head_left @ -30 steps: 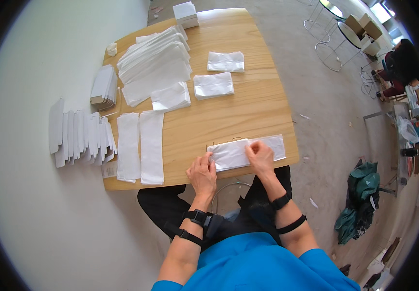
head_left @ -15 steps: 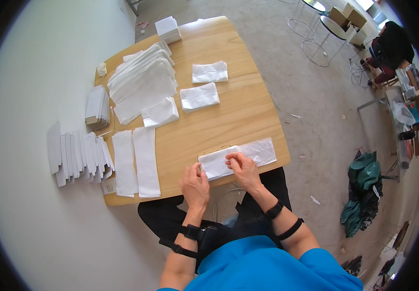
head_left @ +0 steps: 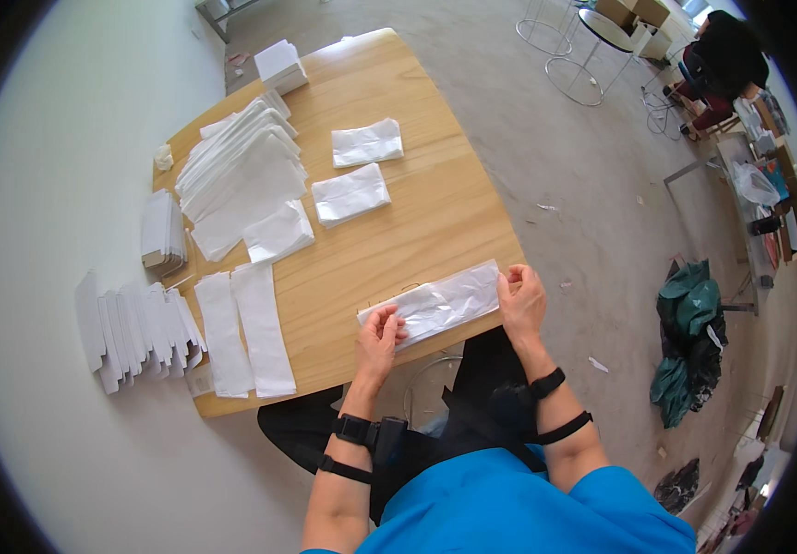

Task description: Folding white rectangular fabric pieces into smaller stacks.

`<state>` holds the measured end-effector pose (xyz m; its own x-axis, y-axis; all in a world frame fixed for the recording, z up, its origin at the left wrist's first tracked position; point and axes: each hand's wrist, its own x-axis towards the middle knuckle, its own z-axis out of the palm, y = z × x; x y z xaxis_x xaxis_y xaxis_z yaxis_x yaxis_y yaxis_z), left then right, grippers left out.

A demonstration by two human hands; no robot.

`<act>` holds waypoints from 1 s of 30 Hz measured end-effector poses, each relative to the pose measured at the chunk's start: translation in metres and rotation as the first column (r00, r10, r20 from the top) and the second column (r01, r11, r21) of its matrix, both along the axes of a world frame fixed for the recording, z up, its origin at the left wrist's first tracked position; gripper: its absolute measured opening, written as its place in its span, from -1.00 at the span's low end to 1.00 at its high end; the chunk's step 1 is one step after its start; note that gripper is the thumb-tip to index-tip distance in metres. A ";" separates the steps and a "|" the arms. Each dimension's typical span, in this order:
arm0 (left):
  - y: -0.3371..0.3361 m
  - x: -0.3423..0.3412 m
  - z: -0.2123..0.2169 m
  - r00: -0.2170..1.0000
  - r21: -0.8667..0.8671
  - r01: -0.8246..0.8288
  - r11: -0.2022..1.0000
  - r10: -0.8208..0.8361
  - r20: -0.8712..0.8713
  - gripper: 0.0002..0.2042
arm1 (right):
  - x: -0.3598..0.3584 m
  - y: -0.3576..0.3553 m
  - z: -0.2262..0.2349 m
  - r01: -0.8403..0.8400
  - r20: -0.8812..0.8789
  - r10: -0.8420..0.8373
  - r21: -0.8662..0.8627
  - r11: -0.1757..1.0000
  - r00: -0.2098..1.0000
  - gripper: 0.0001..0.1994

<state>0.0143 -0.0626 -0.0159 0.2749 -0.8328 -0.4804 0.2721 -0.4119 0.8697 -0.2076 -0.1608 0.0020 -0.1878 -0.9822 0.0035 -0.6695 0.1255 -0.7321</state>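
A long white packet (head_left: 431,303), covered by shiny translucent plastic film, lies along the table's near edge. My left hand (head_left: 380,343) is at its left end, with fingers curled over the near side and touching it. At the right end, my right hand (head_left: 522,300) pinches the film's edge between thumb and fingers. Beyond the hands lie two short folded white packets (head_left: 351,195) (head_left: 367,143). A third folded packet (head_left: 278,232) rests against a fanned pile of white sheets (head_left: 237,175).
Two long white strips (head_left: 255,323) (head_left: 223,337) lie at the table's left edge, beside rows of white folded cartons (head_left: 140,332). A white stack (head_left: 280,66) stands at the far corner. Dark green bags (head_left: 688,314) lie on the floor; another person (head_left: 726,60) sits far right.
My right hand has moved right, from the packet's middle to its right end. The film now spreads over the packet. My left hand has come onto its left end. The view has shifted.
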 end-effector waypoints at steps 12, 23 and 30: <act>-0.016 -0.018 0.017 0.458 -0.054 0.488 0.871 -0.203 0.865 -0.62 | -0.015 -0.001 -0.021 -0.050 0.033 0.050 -0.006 0.999 0.998 -0.86; -0.015 -0.024 0.012 0.342 0.008 0.485 0.875 -0.199 0.918 -0.52 | -0.022 0.006 -0.008 -0.176 -0.004 0.176 0.030 0.984 0.984 -0.78; -0.015 -0.023 0.014 0.381 0.019 0.478 0.878 -0.226 0.897 -0.48 | 0.001 0.011 0.011 -0.102 0.625 0.026 0.086 0.991 0.780 -0.77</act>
<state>-0.0082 -0.0777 -0.0014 0.0873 -0.9960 0.0181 -0.7818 -0.0572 0.6209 -0.2061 -0.1495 0.0131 -0.0489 -0.9788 -0.1988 -0.0835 0.2024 -0.9757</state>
